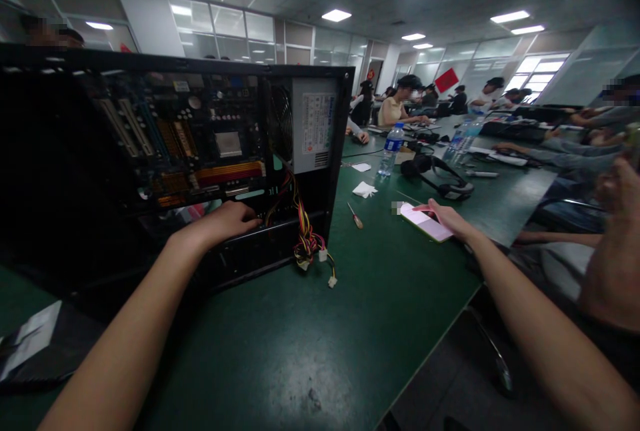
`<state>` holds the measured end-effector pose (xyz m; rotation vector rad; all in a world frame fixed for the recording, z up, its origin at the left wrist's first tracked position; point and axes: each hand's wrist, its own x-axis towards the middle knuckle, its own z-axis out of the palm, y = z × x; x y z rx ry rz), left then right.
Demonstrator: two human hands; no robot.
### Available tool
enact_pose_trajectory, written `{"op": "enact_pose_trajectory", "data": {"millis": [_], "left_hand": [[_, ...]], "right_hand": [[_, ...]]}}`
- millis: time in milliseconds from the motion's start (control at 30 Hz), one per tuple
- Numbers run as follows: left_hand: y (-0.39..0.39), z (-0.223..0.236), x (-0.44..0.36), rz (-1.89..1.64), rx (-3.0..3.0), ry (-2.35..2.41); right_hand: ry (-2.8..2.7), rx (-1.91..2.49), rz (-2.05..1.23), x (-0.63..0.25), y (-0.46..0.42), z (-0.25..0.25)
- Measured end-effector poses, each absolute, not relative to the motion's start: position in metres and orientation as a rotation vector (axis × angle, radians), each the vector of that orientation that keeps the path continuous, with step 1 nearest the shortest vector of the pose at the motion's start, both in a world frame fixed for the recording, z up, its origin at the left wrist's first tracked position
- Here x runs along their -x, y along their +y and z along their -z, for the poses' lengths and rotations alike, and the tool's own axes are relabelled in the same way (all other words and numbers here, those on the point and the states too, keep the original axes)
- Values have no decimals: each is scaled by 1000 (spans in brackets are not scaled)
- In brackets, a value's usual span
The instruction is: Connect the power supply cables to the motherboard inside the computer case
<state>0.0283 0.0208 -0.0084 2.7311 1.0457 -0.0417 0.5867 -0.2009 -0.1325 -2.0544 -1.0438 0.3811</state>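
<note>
A black computer case (pixel 341 151) stands on the green table at the left, its side open toward me. Inside it I see a motherboard (pixel 205 125) and a silver power supply (pixel 313 134). My left hand (pixel 225 224) is closed over the case's lower rail, its thumb along the rail and some fingertips hidden inside. A bundle of coloured power cables (pixel 307 241) with white plugs hangs out beside it. To the right, a phone (pixel 434 229) with a bright screen lies on the table. My right hand (pixel 446 219) rests on its far side, fingers stretched over the screen.
A screwdriver (pixel 355 216) and crumpled white paper (pixel 365 189) lie between the case and phone. Behind them are a water bottle (pixel 391 152) and black headphones (pixel 440 181). A dark box-like object (pixel 45 344) sits at lower left. Other people sit around the long table (pixel 310 351).
</note>
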Motion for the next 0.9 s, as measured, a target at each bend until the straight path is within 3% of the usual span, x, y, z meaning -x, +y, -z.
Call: {"op": "enact_pose_trajectory", "data": {"millis": [267,733,900], "left_hand": [[19,7,-28,22,-2698,1029],[12,1,-30,49,-2717,1061],[9,-2,-31,64,-2697,1079]], "right_hand": [[-842,1922,-383,-601,-205,153],[-904,2042,-448,-594,-201,140],[-881,1859,-467,-595,-200,143]]}}
